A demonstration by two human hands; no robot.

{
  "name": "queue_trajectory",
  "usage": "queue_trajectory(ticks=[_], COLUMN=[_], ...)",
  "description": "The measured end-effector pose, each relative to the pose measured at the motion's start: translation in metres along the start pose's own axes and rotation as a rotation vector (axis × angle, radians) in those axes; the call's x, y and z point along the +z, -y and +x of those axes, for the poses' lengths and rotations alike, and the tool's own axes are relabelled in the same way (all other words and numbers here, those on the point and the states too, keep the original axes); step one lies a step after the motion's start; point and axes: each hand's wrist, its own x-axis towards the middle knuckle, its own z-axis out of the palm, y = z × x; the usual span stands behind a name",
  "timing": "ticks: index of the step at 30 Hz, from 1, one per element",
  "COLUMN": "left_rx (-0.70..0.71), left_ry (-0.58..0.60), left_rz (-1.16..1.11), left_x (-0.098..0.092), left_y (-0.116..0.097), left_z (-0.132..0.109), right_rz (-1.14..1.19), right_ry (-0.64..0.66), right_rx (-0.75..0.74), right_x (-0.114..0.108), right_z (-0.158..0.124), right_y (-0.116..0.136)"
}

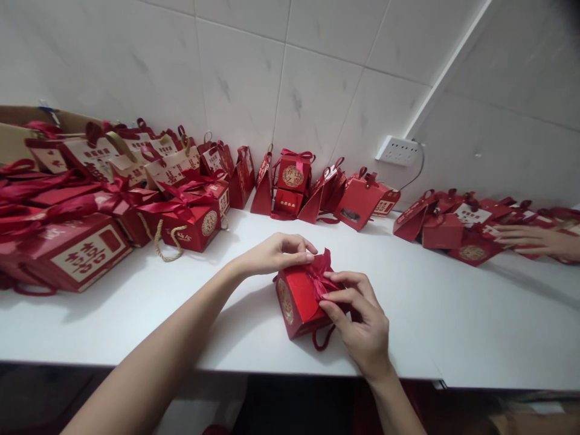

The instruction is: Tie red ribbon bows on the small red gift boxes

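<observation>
In front of me a red gift box [296, 302] with a round gold emblem on its end rests on the white table. A dark red ribbon [319, 279] is gathered in a bow on its top, and a red cord handle [323, 339] hangs at its near side. My left hand [285, 251] pinches the ribbon's upper left part between thumb and fingertips. From the right, my right hand [360, 314] holds the ribbon by the bow, its thumb and fingers closed on the loops. The ribbon's knot is partly hidden by my fingers.
Red gift boxes with ribbons [86, 241] crowd the table's left side. More boxes [290, 181] stand along the tiled wall, under a power strip [399, 151]. At the right, another person's hand [534, 240] reaches over a further group of boxes [475, 241]. The white table [408, 338] ends at a near edge.
</observation>
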Motion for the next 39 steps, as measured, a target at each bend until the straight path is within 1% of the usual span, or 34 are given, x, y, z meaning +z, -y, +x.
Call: queue_trajectory(ticks=[9,14,20,23,26,28,31,32,33,34,36,37,38,39], left_rx=[0.022,0.047,0.068,0.070,0.071,0.064,-0.002,-0.032,-0.053,-0.061,-0.075,-0.096,-0.130,-0.172], left_ry=[0.040,0.051,0.064,0.063,0.044,0.016,-0.047,-0.058,-0.052,-0.027,0.080,0.147,0.211,0.263], left_rz=[0.073,0.170,0.211,0.203,0.186,0.152,0.051,0.007,-0.036,-0.070,-0.094,-0.083,-0.066,-0.047], left_x=[-0.002,-0.003,-0.004,-0.004,-0.002,0.000,0.001,0.001,0.000,-0.001,-0.006,-0.008,-0.010,-0.012], left_y=[-0.001,0.000,0.001,0.002,0.004,0.007,0.011,0.012,0.012,0.012,0.010,0.008,0.006,0.004], left_z=[-0.001,-0.001,0.000,0.000,0.001,0.002,0.003,0.003,0.002,0.001,-0.003,-0.005,-0.007,-0.009], right_rz=[0.075,0.098,0.055,0.044,0.049,0.049,0.042,0.054,0.082,0.125,0.228,0.272,0.300,0.315], right_ry=[-0.002,0.001,0.012,0.016,0.021,0.049,0.143,0.151,0.129,0.085,0.012,0.016,0.057,0.124], right_rx=[0.020,-0.035,-0.130,-0.168,-0.142,-0.127,-0.120,-0.095,-0.058,-0.010,0.099,0.147,0.195,0.240], right_x=[0.000,0.000,-0.004,-0.005,-0.005,-0.005,-0.011,-0.014,-0.017,-0.019,-0.024,-0.026,-0.026,-0.027], right_z=[-0.002,-0.006,-0.007,-0.006,-0.006,-0.009,-0.016,-0.018,-0.019,-0.020,-0.020,-0.020,-0.019,-0.018], right_y=[-0.003,-0.003,-0.003,-0.003,-0.001,0.002,0.008,0.009,0.008,0.005,-0.004,-0.010,-0.016,-0.022])
